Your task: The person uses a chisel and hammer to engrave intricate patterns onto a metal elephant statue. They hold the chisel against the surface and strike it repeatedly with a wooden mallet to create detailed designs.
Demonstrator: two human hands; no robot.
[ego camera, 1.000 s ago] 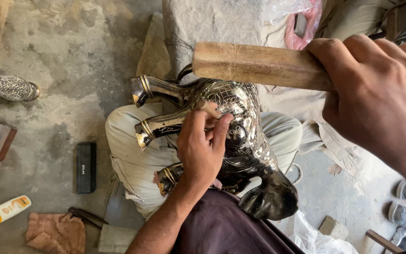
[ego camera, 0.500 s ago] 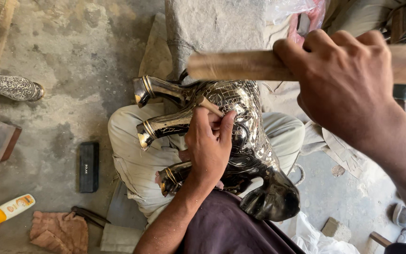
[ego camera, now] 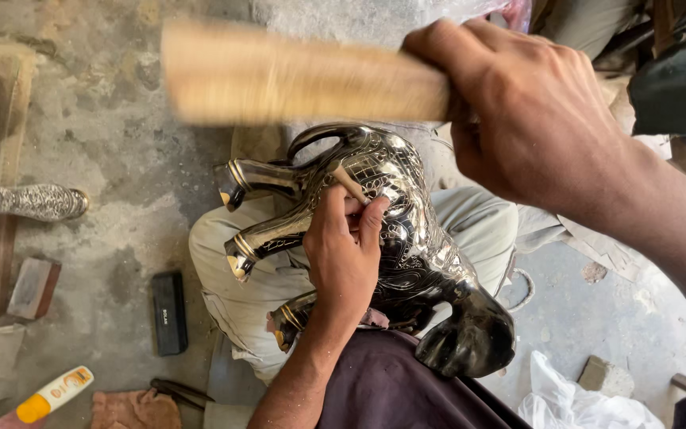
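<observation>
Black metal with silver inlay, the animal figure (ego camera: 406, 262) lies on its side across my lap, legs pointing left. It looks heavy, rigid and slick, so I'd judge the legs or belly the surest hold. My left hand (ego camera: 343, 254) pinches a thin punch (ego camera: 351, 184) against its flank; my right hand (ego camera: 526, 103) is closed around a wooden mallet (ego camera: 303, 75).

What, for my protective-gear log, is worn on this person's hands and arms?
Nothing: the left hand and right hand are gloveless, with no rings, watch or bracelets showing. Both forearms are bare; dark maroon cloth lies beside the left elbow.
</observation>
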